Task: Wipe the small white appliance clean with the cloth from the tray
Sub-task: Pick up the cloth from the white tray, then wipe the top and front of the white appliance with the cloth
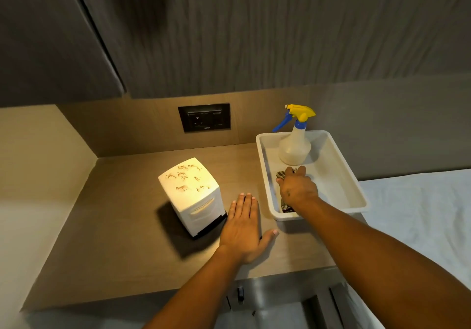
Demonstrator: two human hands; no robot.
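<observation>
L hand (243, 223) flat on counter (122, 226); R hand (297, 188) on cloth (281, 176), grip unclear.

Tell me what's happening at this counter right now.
A person is getting ready to clean the white appliance, whose top carries brown smears. The right hand is in the tray, laid on the dark cloth; whether it has gripped it is unclear. The left hand lies flat on the counter beside the appliance. A spray bottle stands at the tray's far end.
</observation>
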